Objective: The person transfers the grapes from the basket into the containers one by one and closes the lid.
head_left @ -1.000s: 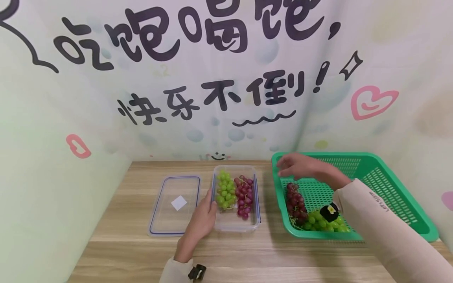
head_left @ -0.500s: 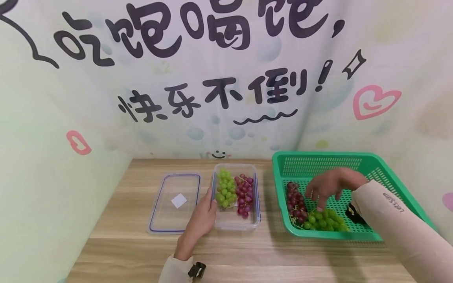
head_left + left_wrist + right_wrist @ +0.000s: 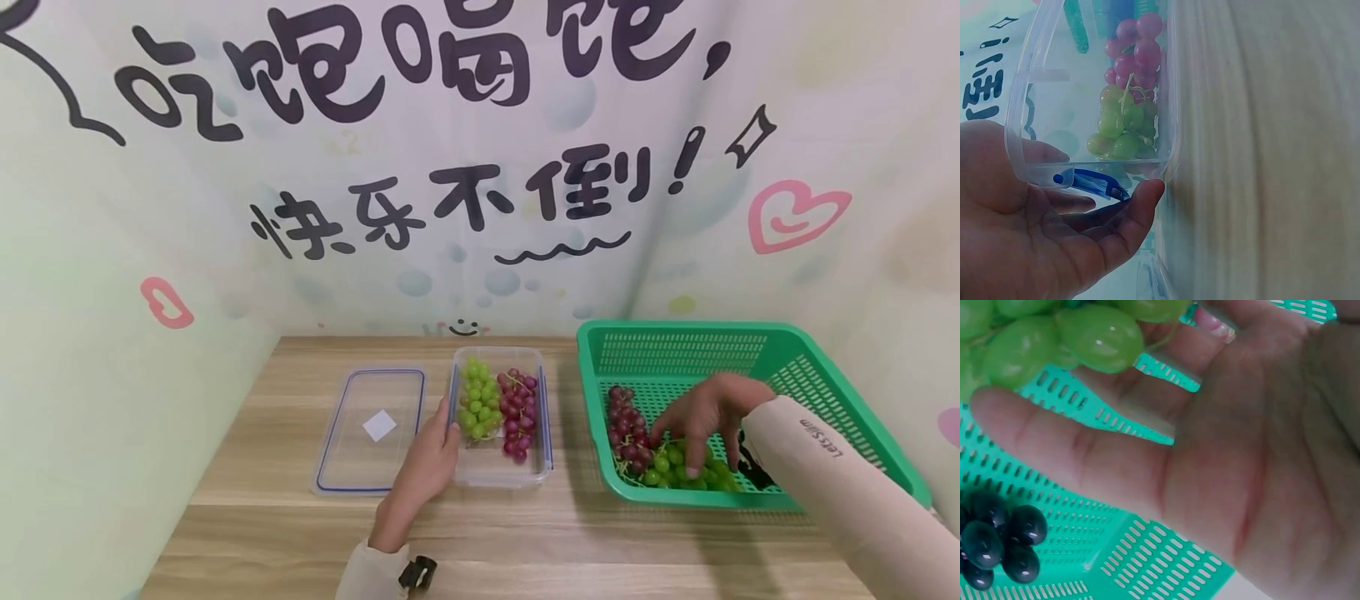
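Observation:
A clear plastic food box (image 3: 498,475) stands mid-table, holding a bunch of green grapes (image 3: 478,402) beside a bunch of red grapes (image 3: 517,417). My left hand (image 3: 431,458) grips the box's left wall; in the left wrist view its fingers lie round the wall by a blue-edged side latch (image 3: 1094,182). Inside the green basket (image 3: 660,329), my right hand (image 3: 708,417) reaches down with bent fingers round another bunch of green grapes (image 3: 671,467), which it partly hides. The right wrist view shows those green grapes (image 3: 1085,337) against the fingers.
At the basket's left lies a bunch of dark red grapes (image 3: 626,429). Dark, nearly black grapes (image 3: 1000,534) sit in the basket too, in the right wrist view. A clear lid (image 3: 371,392) with a blue seal lies left of the box. A printed wall sheet (image 3: 450,283) stands behind.
My right hand has moved from over the basket's left rim to the right and down onto the green grapes. My left hand stays at the box.

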{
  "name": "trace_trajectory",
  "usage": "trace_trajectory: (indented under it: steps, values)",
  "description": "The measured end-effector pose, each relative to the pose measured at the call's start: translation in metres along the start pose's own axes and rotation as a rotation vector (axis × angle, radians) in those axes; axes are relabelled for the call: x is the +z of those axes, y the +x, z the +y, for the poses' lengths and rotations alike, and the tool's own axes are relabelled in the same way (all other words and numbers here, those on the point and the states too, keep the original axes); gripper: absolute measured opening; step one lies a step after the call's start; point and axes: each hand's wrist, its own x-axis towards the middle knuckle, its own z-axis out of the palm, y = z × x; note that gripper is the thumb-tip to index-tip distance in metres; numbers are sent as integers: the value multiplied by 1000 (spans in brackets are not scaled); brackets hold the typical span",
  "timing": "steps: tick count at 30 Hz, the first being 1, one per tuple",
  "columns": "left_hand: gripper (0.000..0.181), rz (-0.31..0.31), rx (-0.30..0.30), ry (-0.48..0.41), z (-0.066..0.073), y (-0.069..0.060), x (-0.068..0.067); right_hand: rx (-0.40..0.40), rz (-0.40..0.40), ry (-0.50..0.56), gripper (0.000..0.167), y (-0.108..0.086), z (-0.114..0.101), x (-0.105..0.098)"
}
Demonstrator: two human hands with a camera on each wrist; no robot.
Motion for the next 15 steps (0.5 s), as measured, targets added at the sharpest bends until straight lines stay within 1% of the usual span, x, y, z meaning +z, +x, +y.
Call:
trace_trajectory:
  steps: [5, 9, 15]
  values:
    - [56, 0, 4, 1, 0, 0, 0, 4, -4, 1, 89, 6, 3, 2]
    - [55, -1, 7, 3, 0, 0, 0, 2, 1, -1, 86, 9, 5, 2]
    - [55, -1, -2, 6, 0, 0, 0, -26, 22, -29, 71, 7, 11, -1]
